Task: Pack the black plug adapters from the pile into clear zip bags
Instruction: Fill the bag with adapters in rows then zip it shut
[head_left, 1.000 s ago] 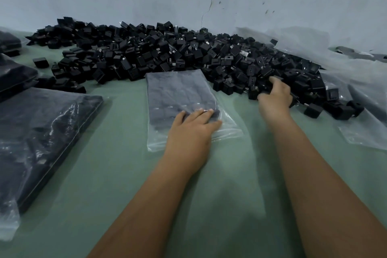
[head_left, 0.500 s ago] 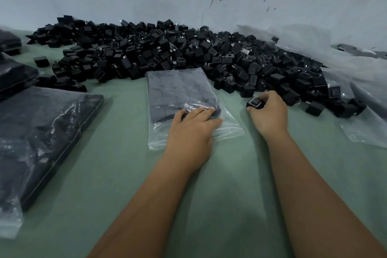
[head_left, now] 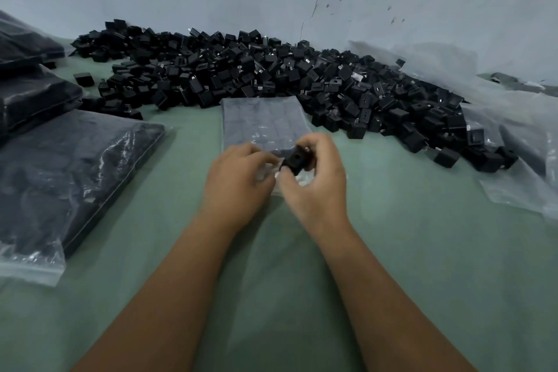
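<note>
- Insertion step: the right hand pinches one black adapter between thumb and curled fingers, holding it at the near, open end of the clear zip bag.
- Left hand: fingers curled onto the film at the bag mouth; whether they pinch only the top layer cannot be told, as the hands are blurred.
- Bag position: it lies flat on the green tabletop, its far end touching the pile of adapters, and it looks already filled with tidy rows.
- Recommended method: lift the upper film clear of the lower, so the mouth gapes before the adapter enters.
- Orient the adapter flat face down, to match the rows inside; slide it in rather than drop it.
- Hazard: any protruding metal pin could snag or pierce the thin film. Lead with a smooth side.
- Keep the zip track free of trapped film, or the seal will probably fail.
- Filled bags lie to the left, well apart.
</note>
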Demonstrator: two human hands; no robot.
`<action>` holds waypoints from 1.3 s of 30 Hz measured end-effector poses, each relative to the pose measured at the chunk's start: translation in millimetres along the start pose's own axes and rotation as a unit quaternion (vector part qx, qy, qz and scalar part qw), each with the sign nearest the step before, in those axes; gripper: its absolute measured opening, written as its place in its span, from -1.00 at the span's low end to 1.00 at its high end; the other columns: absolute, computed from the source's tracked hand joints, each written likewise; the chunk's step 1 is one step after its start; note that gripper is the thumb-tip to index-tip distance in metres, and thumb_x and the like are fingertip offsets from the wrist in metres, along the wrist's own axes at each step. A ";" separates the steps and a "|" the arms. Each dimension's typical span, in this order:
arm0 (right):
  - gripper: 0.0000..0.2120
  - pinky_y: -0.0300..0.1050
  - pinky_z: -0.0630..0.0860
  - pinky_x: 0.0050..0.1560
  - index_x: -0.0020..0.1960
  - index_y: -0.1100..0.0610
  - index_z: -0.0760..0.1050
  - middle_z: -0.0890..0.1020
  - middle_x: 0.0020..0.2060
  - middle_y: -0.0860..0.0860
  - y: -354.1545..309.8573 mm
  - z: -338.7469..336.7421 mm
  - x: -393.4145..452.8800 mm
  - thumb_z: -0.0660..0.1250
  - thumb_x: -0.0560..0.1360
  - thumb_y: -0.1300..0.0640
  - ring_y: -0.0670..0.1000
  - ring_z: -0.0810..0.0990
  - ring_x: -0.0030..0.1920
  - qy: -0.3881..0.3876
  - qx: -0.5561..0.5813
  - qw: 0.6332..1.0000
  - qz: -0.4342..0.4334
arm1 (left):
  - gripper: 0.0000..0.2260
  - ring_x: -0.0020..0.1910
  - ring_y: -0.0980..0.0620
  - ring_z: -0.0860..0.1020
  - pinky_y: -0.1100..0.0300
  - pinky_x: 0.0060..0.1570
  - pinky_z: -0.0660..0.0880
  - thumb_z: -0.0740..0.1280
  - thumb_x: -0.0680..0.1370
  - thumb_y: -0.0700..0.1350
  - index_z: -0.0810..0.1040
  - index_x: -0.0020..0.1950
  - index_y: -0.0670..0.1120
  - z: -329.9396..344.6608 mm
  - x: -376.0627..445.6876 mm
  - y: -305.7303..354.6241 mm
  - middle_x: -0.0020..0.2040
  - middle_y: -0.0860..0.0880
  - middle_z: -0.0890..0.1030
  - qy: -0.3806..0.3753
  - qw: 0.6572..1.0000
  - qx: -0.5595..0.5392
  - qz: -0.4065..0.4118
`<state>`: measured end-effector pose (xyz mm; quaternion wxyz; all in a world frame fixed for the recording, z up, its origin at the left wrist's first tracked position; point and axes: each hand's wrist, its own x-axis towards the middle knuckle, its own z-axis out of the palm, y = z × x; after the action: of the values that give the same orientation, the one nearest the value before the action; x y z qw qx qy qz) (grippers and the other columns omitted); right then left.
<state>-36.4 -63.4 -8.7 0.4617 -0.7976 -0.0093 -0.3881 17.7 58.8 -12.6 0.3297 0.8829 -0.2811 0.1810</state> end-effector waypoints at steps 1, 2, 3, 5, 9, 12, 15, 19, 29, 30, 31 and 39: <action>-0.72 -0.33 0.39 -0.20 -0.05 0.04 0.37 0.47 -0.20 -0.04 -5.7 6.3 -4.1 0.34 0.27 0.17 -0.10 0.45 -0.22 -0.044 0.024 0.999 -0.004 | -0.83 0.03 -0.06 0.52 0.10 0.03 0.44 0.43 0.46 -0.20 0.69 0.03 -0.06 -3.7 1.1 -3.5 -0.01 -0.04 0.60 0.019 0.999 -0.026 -0.031; -0.72 -0.36 0.37 -0.23 -0.06 0.02 0.35 0.46 -0.23 -0.07 -9.3 11.3 -7.4 0.33 0.27 0.17 -0.11 0.44 -0.25 -0.076 0.028 0.997 -0.013 | -0.86 -0.02 0.00 0.51 0.25 -0.04 0.41 0.44 0.46 -0.21 0.68 -0.01 -0.04 -6.3 2.3 -6.4 -0.06 -0.01 0.58 0.033 0.996 -0.052 -0.060; -0.72 -0.35 0.37 -0.26 -0.06 0.01 0.33 0.46 -0.25 -0.10 -10.2 14.4 -9.2 0.33 0.28 0.16 -0.11 0.44 -0.26 -0.097 0.026 0.995 -0.017 | -0.88 -0.06 0.06 0.49 0.40 -0.11 0.36 0.43 0.47 -0.20 0.67 -0.05 -0.01 -8.1 3.2 -8.4 -0.08 0.02 0.57 0.043 0.993 -0.077 -0.084; -0.73 -0.31 0.42 -0.27 -0.07 -0.03 0.33 0.48 -0.28 -0.15 -8.1 14.5 -9.6 0.33 0.29 0.12 -0.12 0.47 -0.25 -0.104 0.018 0.994 0.003 | -0.91 -0.10 0.12 0.50 0.47 -0.16 0.32 0.43 0.49 -0.17 0.66 -0.07 0.02 -9.7 4.7 -10.2 -0.11 0.06 0.57 0.063 0.983 -0.121 -0.120; -0.73 -0.13 0.52 -0.09 -0.02 -0.09 0.37 0.56 -0.14 -0.18 4.1 12.1 -5.7 0.37 0.34 -0.01 -0.16 0.52 -0.10 -0.150 -0.094 0.982 0.059 | -0.94 -0.11 0.14 0.56 0.28 -0.13 0.44 0.44 0.47 -0.18 0.67 -0.13 -0.02 -13.3 5.4 -7.7 -0.13 0.05 0.63 0.098 0.962 -0.205 -0.152; -0.72 -0.05 0.48 0.05 0.08 -0.01 0.48 0.57 0.00 -0.10 11.0 15.8 -1.9 0.40 0.39 0.01 -0.05 0.48 0.06 -0.180 -0.179 0.967 0.033 | -0.94 -0.19 0.15 0.57 0.35 -0.18 0.45 0.45 0.45 -0.22 0.67 -0.17 -0.07 -18.7 5.6 -4.2 -0.17 0.00 0.65 0.085 0.954 -0.255 -0.134; -0.76 -0.06 0.48 0.02 0.02 0.01 0.50 0.57 -0.04 -0.07 13.8 17.5 -0.2 0.41 0.38 0.02 -0.01 0.49 0.02 -0.171 -0.182 0.967 0.042 | -0.97 -0.18 0.11 0.59 0.24 -0.11 0.51 0.43 0.48 -0.23 0.67 -0.12 -0.15 -25.9 4.7 -6.1 -0.16 -0.06 0.67 0.064 0.942 -0.306 -0.121; -0.68 -0.12 0.43 -0.18 -0.21 -0.04 0.37 0.45 -0.22 -0.15 12.5 18.6 -1.9 0.47 0.31 -0.15 -0.06 0.44 -0.15 -0.145 -0.225 0.962 0.059 | -0.76 -0.25 0.18 0.56 0.33 -0.14 0.47 0.23 0.56 -0.07 0.66 -0.09 -0.12 -33.7 8.6 -15.3 -0.26 0.00 0.60 0.129 0.893 -0.390 -0.187; -0.59 -0.10 0.44 -0.22 -0.33 0.06 0.41 0.49 -0.30 -0.08 9.6 17.0 0.1 0.42 0.34 -0.25 -0.06 0.42 -0.17 -0.143 -0.259 0.954 0.044 | -0.83 -0.15 0.00 0.58 0.06 -0.05 0.51 0.22 0.52 -0.09 0.60 -0.04 0.06 -26.5 5.4 -36.9 -0.15 0.02 0.65 0.116 0.921 -0.162 -0.335; -0.61 -0.09 0.45 -0.23 -0.35 0.06 0.42 0.49 -0.34 -0.09 8.8 17.2 0.3 0.42 0.34 -0.23 -0.05 0.44 -0.21 -0.157 -0.245 0.956 0.042 | -0.83 -0.12 -0.02 0.59 0.05 -0.02 0.52 0.23 0.51 -0.10 0.61 -0.03 0.06 -26.0 5.2 -36.3 -0.15 0.02 0.65 0.104 0.925 -0.149 -0.333; -0.64 -0.10 0.45 -0.23 -0.34 0.06 0.43 0.50 -0.34 -0.10 8.3 17.4 0.1 0.43 0.36 -0.19 -0.05 0.46 -0.21 -0.172 -0.233 0.956 0.041 | -0.82 -0.11 -0.03 0.60 0.04 -0.01 0.53 0.23 0.51 -0.11 0.61 -0.02 0.06 -25.4 4.6 -35.8 -0.15 0.01 0.65 0.096 0.929 -0.139 -0.329; -0.76 -0.17 0.36 -0.15 -0.28 -0.04 0.43 0.49 -0.30 -0.16 10.2 20.4 1.4 0.42 0.38 -0.15 -0.07 0.47 -0.13 -0.182 -0.215 0.959 0.038 | -0.85 -0.30 -0.04 0.54 0.12 -0.24 0.41 0.26 0.57 -0.05 0.58 0.07 0.04 -17.5 7.0 -37.8 -0.30 -0.01 0.59 0.040 0.954 -0.064 -0.291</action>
<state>-19.3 -54.5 -20.8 0.2845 -0.9348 0.0208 -0.2118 44.0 91.8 -14.8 0.4347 0.8956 -0.0100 0.0940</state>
